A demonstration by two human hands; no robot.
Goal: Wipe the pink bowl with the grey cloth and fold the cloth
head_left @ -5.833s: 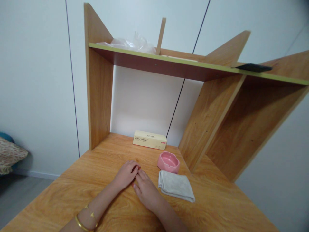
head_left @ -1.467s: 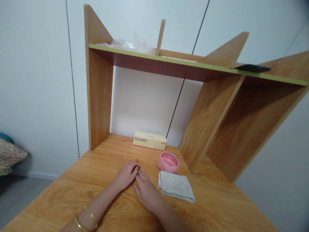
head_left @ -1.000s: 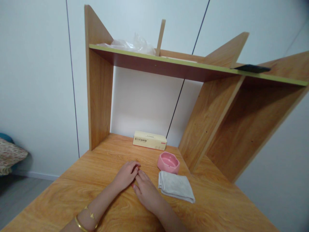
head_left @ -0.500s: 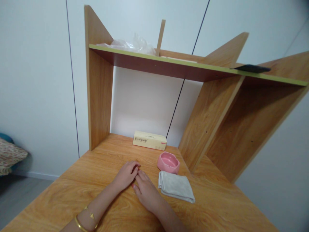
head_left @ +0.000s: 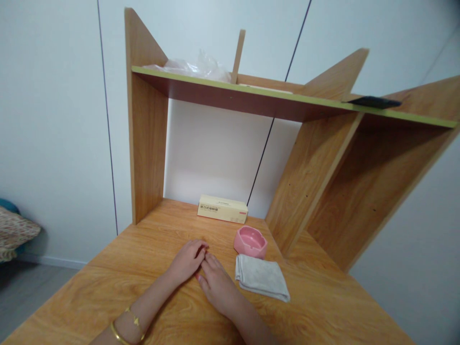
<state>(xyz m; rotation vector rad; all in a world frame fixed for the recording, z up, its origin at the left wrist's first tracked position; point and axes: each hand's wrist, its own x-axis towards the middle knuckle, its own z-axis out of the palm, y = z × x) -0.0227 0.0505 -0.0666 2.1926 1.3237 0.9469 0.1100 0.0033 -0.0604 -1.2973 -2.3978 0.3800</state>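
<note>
My left hand (head_left: 187, 261) lies palm down on the wooden desk (head_left: 118, 282), fingers stretched flat and holding nothing; a gold bracelet sits on its wrist. My right hand (head_left: 217, 285) rests flat beside it, fingertips touching the left hand's, also holding nothing. Just right of my right hand lies a folded grey cloth (head_left: 261, 283). Behind the cloth stands a pink ashtray (head_left: 250, 242). A long cream box (head_left: 222, 208) lies at the back of the desk against the wall.
A wooden hutch rises from the desk, with upright side panels (head_left: 145, 143) and a green-edged shelf (head_left: 258, 91) overhead. Crumpled clear plastic (head_left: 194, 66) lies on the shelf's left; a dark flat object (head_left: 373, 101) lies on its right. A patterned cushion (head_left: 14, 230) is at far left.
</note>
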